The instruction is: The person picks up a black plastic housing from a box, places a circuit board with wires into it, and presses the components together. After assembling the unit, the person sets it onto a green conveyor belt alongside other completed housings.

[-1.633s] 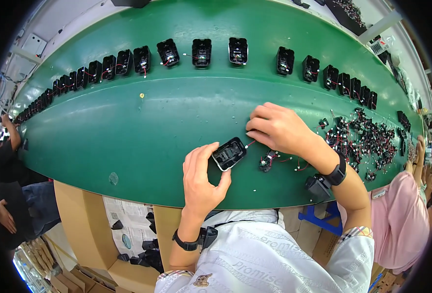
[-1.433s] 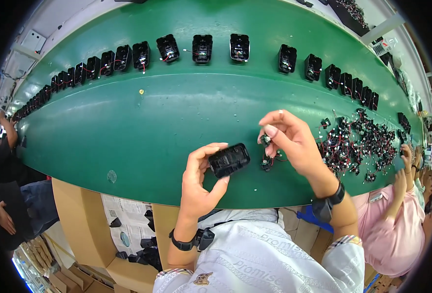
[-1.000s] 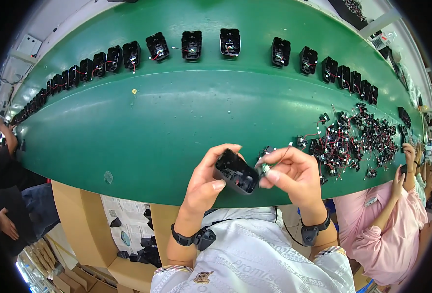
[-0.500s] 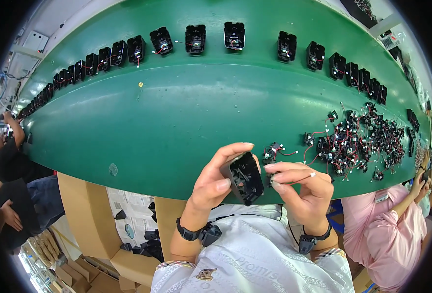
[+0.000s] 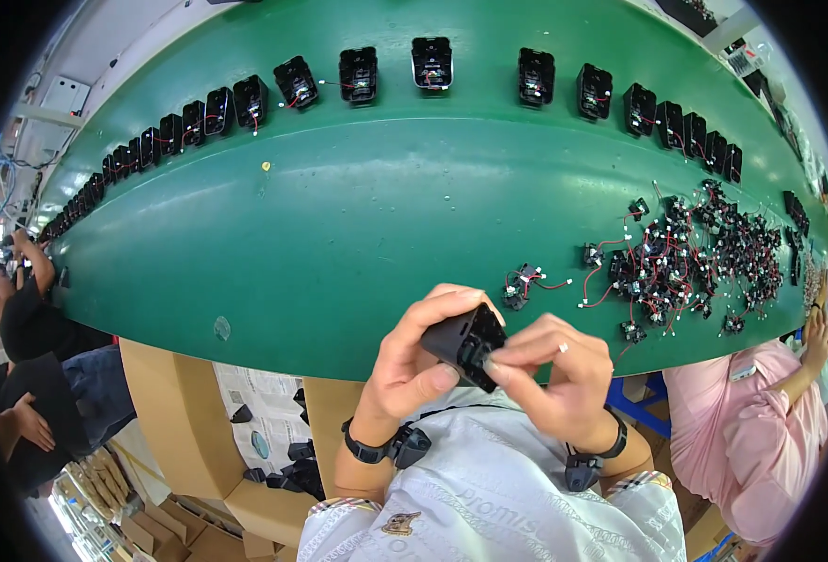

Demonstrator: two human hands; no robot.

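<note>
A small black plastic housing [image 5: 465,343] is held close to my chest, just over the near edge of the green belt [image 5: 358,225]. My left hand [image 5: 412,361] grips it from the left, thumb under and fingers over its top. My right hand [image 5: 554,379] pinches at its right side with thumb and forefinger; whatever small part lies under those fingertips is hidden. A loose black part with red and white wires [image 5: 524,284] lies on the belt just beyond my hands.
A pile of wired black parts [image 5: 690,253] covers the belt's right end. A row of black housings [image 5: 358,75] runs along the far edge. A person in pink [image 5: 751,431] sits at right, another person [image 5: 21,309] at left. Cardboard boxes [image 5: 166,412] stand below the belt.
My right hand took a wired part from the belt and both hands drew the housing off the belt toward my chest. The housing has turned in my left hand.
</note>
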